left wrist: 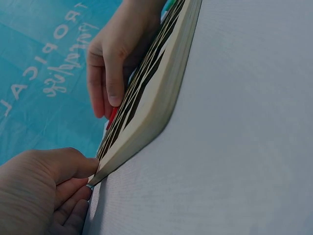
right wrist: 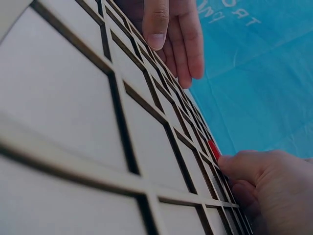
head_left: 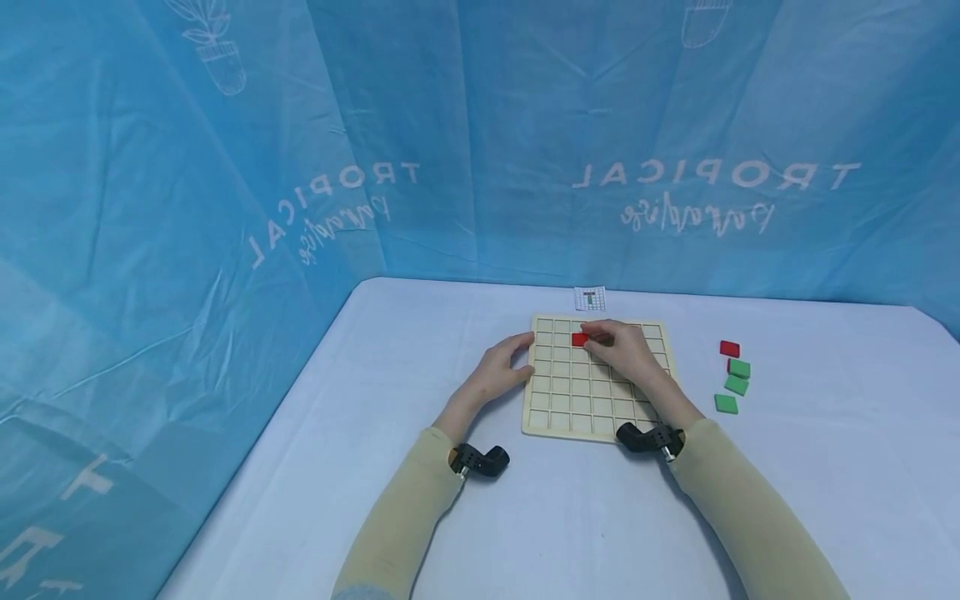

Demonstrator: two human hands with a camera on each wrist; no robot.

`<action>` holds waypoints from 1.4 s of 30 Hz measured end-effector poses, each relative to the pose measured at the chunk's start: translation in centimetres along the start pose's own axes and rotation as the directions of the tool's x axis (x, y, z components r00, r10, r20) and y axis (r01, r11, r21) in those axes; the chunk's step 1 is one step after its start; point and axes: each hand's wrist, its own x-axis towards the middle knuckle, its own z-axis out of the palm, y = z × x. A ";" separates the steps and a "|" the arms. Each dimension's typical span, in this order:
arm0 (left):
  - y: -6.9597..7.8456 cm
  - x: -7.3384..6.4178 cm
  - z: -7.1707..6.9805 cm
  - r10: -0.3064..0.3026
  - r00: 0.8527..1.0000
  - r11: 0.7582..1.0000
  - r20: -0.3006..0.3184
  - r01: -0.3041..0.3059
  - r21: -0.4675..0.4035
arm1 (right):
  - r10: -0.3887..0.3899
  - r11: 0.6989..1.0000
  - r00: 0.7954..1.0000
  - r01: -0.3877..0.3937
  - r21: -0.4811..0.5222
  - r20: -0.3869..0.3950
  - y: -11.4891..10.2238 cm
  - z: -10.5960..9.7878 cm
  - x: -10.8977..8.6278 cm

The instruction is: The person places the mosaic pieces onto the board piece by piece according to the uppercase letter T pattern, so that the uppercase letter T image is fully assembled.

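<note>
A pale wooden grid board (head_left: 562,400) lies on the table between both hands. My left hand (head_left: 498,367) touches its left side, thumb and fingers spread along the edge; in the left wrist view its thumb meets the board's rim. Over the upper rows of the grid, my right hand (head_left: 622,346) pinches a small red square tile (head_left: 579,340) at its right side. In the right wrist view the red tile (right wrist: 214,149) shows at the right thumb's tip, low against the grid. The fingers partly cover the tile and the squares beside it.
Right of the board lie loose tiles: a red tile (head_left: 730,348), another mostly covered, and green tiles (head_left: 726,404). A small printed card (head_left: 589,298) with a T-shaped pattern lies behind the board. Blue curtains (head_left: 480,167) bound the white table (head_left: 825,417).
</note>
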 end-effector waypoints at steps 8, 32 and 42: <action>-0.1 0.0 0.0 0.000 1.000 1.000 0.003 0.000 -0.005 | 0.023 0.998 1.000 -0.021 0.066 -0.020 0.0 -0.1 -0.1; -0.2 0.0 0.0 0.032 0.999 0.999 0.003 -0.032 0.020 | 0.133 0.901 0.987 -0.085 0.426 -0.086 -2.8 -3.9 -0.2; -0.1 0.0 0.0 0.032 0.999 0.999 0.006 -0.033 0.020 | 0.194 0.891 0.972 -0.119 0.437 -0.132 -2.6 -7.7 -1.4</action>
